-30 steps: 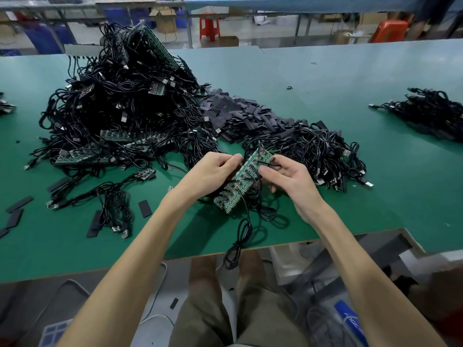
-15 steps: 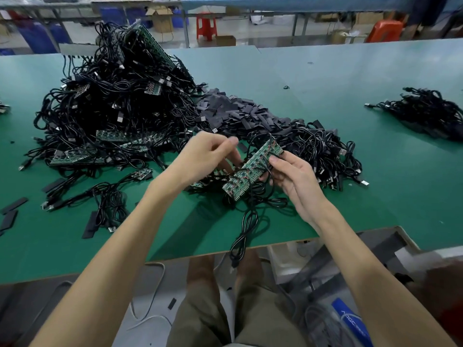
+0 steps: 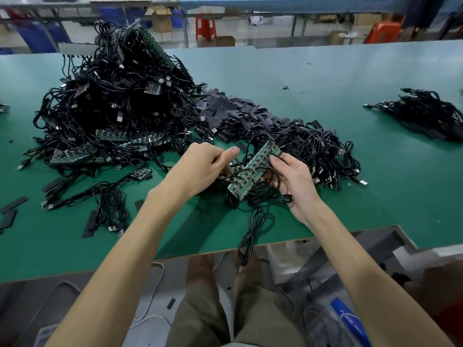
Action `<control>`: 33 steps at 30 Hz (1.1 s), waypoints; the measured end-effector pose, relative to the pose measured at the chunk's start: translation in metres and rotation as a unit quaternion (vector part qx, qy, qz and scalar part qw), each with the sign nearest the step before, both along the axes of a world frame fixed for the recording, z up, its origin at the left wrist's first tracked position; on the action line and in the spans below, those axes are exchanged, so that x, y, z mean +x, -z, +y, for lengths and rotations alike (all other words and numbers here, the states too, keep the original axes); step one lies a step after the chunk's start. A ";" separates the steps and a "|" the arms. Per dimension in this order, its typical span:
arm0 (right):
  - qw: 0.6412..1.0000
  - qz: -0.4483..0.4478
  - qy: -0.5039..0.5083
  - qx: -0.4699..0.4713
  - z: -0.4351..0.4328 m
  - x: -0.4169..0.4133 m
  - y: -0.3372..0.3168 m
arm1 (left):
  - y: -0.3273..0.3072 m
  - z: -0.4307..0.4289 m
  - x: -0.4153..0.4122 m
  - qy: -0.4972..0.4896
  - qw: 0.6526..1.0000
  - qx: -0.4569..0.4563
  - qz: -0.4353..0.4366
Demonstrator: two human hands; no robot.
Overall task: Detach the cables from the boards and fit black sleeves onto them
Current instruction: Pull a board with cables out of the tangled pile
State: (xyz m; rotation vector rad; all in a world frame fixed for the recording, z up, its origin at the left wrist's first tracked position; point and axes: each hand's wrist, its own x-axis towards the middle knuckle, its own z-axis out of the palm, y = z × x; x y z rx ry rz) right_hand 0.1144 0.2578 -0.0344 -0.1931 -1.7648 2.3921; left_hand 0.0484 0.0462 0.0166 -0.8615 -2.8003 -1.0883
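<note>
Holding the circuit board above the near tabletop, my right hand grips it; my left hand pinches one cable; far-left heap awaits detaching; black sleeves lie beyond, mostly unused.

A green surface fills the middle of the view, its near edge trimmed in pale wood. Beyond its far edge stands a long bench with a blue top on grey metal legs. Under that bench are a red plastic stool, an open cardboard box to its left and a smaller closed box just beside it on the right. Blue crates stand at the far left, an orange chair at the far right. On the near floor lie a white cord and, to the right, a clear bag with a blue label.
</note>
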 end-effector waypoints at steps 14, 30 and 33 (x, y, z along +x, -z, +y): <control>0.999 -0.018 0.029 0.025 0.004 -0.002 0.000 | -0.015 0.025 0.033 0.117 0.992 0.010 -0.052; 0.999 -0.013 -0.003 -0.050 0.007 -0.004 -0.004 | 0.045 0.014 0.004 -0.053 0.976 -0.134 0.163; 0.999 -0.010 -0.001 -0.046 0.007 -0.003 -0.004 | 0.050 0.010 -0.002 -0.129 0.970 -0.120 0.166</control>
